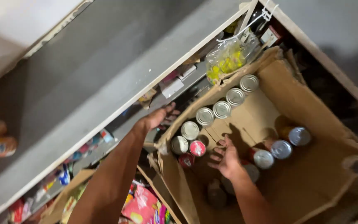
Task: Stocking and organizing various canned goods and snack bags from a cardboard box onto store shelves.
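left of the cardboard box (311,182), snack packets (143,207) crowd a lower shelf (104,103). the left hand (159,117) grips the box's near wall, seemingly steadying it. inside the box, tin cans (221,109) line the far wall in a row, packed upright with lids showing. the right hand (225,157) hovers open, fingers spread, just beside a red-topped can (197,147). farther right in the box, more cans (281,149) cluster together. above the box hangs a clear bag of yellow sweets (228,58).
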